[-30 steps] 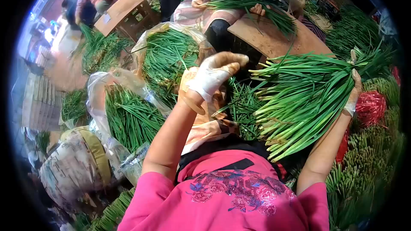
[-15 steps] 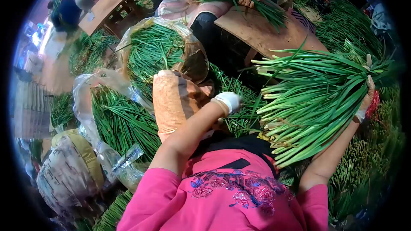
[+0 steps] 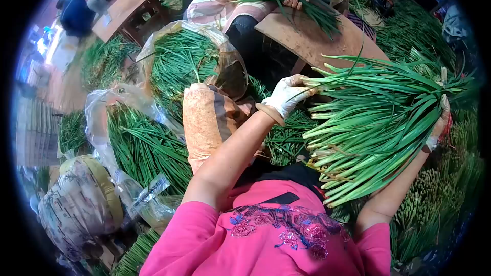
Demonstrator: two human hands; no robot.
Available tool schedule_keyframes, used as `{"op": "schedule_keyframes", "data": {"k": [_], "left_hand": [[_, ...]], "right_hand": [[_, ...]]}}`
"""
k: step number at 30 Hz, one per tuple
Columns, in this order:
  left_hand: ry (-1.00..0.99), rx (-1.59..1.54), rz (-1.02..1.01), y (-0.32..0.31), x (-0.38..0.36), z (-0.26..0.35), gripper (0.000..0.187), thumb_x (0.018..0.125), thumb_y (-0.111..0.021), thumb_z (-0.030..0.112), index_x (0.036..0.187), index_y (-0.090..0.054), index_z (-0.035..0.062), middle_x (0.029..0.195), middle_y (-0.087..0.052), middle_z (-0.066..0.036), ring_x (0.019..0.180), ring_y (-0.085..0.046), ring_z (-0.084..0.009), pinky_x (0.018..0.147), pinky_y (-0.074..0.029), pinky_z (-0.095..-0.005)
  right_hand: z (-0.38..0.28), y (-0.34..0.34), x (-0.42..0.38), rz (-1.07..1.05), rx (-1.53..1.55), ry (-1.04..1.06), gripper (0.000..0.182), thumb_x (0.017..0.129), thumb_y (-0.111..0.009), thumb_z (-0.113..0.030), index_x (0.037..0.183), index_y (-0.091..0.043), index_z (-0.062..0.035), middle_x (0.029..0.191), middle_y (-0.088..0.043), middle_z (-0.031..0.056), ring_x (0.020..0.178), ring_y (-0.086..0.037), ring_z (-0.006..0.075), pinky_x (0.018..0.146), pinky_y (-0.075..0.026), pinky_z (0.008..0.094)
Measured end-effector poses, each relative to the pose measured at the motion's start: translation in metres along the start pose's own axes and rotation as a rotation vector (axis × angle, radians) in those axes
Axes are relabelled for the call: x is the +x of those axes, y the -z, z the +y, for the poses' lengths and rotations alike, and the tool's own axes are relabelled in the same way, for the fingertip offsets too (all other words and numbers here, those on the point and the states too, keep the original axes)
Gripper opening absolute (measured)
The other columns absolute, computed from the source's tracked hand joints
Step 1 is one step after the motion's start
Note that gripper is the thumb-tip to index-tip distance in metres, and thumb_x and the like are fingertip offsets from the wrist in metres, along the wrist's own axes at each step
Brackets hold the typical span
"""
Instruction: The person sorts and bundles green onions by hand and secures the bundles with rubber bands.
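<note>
A large fanned bunch of garlic chives spreads across the right of the view, pale stalk ends toward the left. My right hand is closed round its leafy end at the far right. My left hand, in a white glove with bare fingertips, pinches stalk ends at the upper left of the same bunch. Below the left forearm is an orange-and-brown cloth over my knee. Loose chives lie under the left hand.
Plastic bags of chives stand at left. Across from me, a co-worker's hands hold another bunch above a wooden board. A second board stands farther left. Heaped chives lie at right.
My left hand has moved up and right from beside the cloth and now grips stalk ends of the bunch. My right hand keeps its hold.
</note>
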State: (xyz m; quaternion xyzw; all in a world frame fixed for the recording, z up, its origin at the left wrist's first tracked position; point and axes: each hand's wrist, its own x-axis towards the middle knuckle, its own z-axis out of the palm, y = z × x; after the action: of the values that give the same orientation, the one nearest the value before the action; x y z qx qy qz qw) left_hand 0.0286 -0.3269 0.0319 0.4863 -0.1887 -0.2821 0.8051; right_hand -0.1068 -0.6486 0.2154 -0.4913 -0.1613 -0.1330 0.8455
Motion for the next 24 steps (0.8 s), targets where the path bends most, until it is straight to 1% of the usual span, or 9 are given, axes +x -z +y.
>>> {"op": "schedule_keyframes", "data": {"k": [4, 8, 9, 11, 13, 14, 18, 21, 24], "left_hand": [[-0.028, 0.280, 0.081, -0.001, -0.002, -0.010, 0.021, 0.080, -0.068, 0.014, 0.095, -0.060, 0.0011, 0.092, -0.063, -0.003, 0.086, -0.056, -0.0093, 0.080, -0.045, -0.0246], [-0.369, 1.215, -0.024, 0.020, 0.001, -0.008, 0.024, 0.077, -0.067, 0.027, 0.086, -0.065, 0.0043, 0.085, -0.062, -0.015, 0.085, -0.058, -0.0331, 0.077, -0.047, -0.0399], [-0.223, 1.340, -0.067, 0.027, 0.001, 0.002, 0.026, 0.081, -0.062, 0.030, 0.087, -0.066, 0.0050, 0.085, -0.063, -0.015, 0.088, -0.059, -0.0321, 0.078, -0.048, -0.0403], [0.073, 1.595, -0.168, 0.054, -0.001, 0.001, 0.027, 0.083, -0.059, 0.032, 0.092, -0.068, 0.0078, 0.092, -0.065, -0.015, 0.096, -0.059, -0.0304, 0.082, -0.048, -0.0389], [0.646, 1.956, -0.490, 0.063, -0.015, 0.032, 0.023, 0.084, -0.057, 0.027, 0.095, -0.069, 0.0108, 0.098, -0.065, -0.015, 0.098, -0.061, -0.0294, 0.084, -0.049, -0.0360], [0.628, 1.955, -0.497, 0.071, -0.022, 0.035, 0.022, 0.083, -0.057, 0.025, 0.095, -0.069, 0.0110, 0.097, -0.066, -0.014, 0.096, -0.062, -0.0292, 0.082, -0.049, -0.0358], [0.544, 1.955, -0.546, 0.090, -0.038, 0.034, 0.018, 0.081, -0.058, 0.018, 0.093, -0.070, 0.0116, 0.090, -0.067, -0.012, 0.086, -0.065, -0.0284, 0.076, -0.052, -0.0350], [-0.332, 1.338, -0.327, 0.042, -0.041, 0.024, 0.016, 0.080, -0.059, 0.018, 0.093, -0.068, 0.0134, 0.082, -0.064, -0.012, 0.077, -0.062, -0.0309, 0.069, -0.050, -0.0386], [-0.522, 0.982, -0.310, -0.044, -0.059, 0.058, 0.021, 0.080, -0.064, 0.024, 0.096, -0.066, 0.0109, 0.085, -0.061, -0.011, 0.083, -0.058, -0.0305, 0.074, -0.048, -0.0378]], "right_hand": [[0.001, 0.003, -0.003, 0.083, -0.041, 0.020, 0.037, 0.093, -0.048, -0.020, 0.127, -0.046, -0.0051, 0.114, -0.060, 0.0073, 0.098, -0.058, 0.0189, 0.087, -0.048, 0.0354], [0.015, -0.024, 0.004, 0.112, -0.027, 0.002, 0.060, 0.093, -0.045, -0.015, 0.145, -0.017, -0.0081, 0.106, -0.059, 0.0053, 0.092, -0.057, 0.0139, 0.084, -0.049, 0.0320], [0.012, 0.000, -0.003, 0.266, -0.077, 0.007, 0.060, 0.091, -0.046, -0.013, 0.144, -0.019, -0.0078, 0.107, -0.058, 0.0044, 0.091, -0.056, 0.0140, 0.084, -0.049, 0.0318], [0.014, -0.017, 0.001, 0.149, -0.041, 0.002, 0.064, 0.089, -0.050, -0.012, 0.144, -0.019, -0.0073, 0.105, -0.058, 0.0053, 0.100, -0.055, 0.0183, 0.089, -0.047, 0.0351], [0.001, -0.013, -0.004, 0.174, -0.062, 0.042, 0.063, 0.089, -0.048, -0.014, 0.144, -0.018, -0.0083, 0.107, -0.058, 0.0057, 0.101, -0.055, 0.0189, 0.089, -0.047, 0.0340], [-0.010, -0.013, -0.007, 0.069, -0.022, 0.027, 0.061, 0.091, -0.046, -0.016, 0.144, -0.019, -0.0075, 0.111, -0.058, 0.0073, 0.103, -0.055, 0.0207, 0.088, -0.047, 0.0349], [-0.052, 0.006, -0.017, 0.223, -0.228, 0.053, 0.059, 0.092, -0.044, -0.021, 0.144, -0.020, -0.0092, 0.126, -0.051, 0.0122, 0.110, -0.052, 0.0247, 0.091, -0.046, 0.0393], [-0.050, -0.005, -0.009, 0.203, -0.184, 0.043, 0.061, 0.091, -0.044, -0.019, 0.145, -0.018, -0.0108, 0.128, -0.049, 0.0124, 0.113, -0.051, 0.0260, 0.095, -0.043, 0.0418], [-0.034, -0.015, 0.002, 0.064, -0.145, 0.045, 0.065, 0.089, -0.046, -0.013, 0.145, -0.015, -0.0106, 0.123, -0.052, 0.0109, 0.114, -0.050, 0.0265, 0.098, -0.041, 0.0448]]}}
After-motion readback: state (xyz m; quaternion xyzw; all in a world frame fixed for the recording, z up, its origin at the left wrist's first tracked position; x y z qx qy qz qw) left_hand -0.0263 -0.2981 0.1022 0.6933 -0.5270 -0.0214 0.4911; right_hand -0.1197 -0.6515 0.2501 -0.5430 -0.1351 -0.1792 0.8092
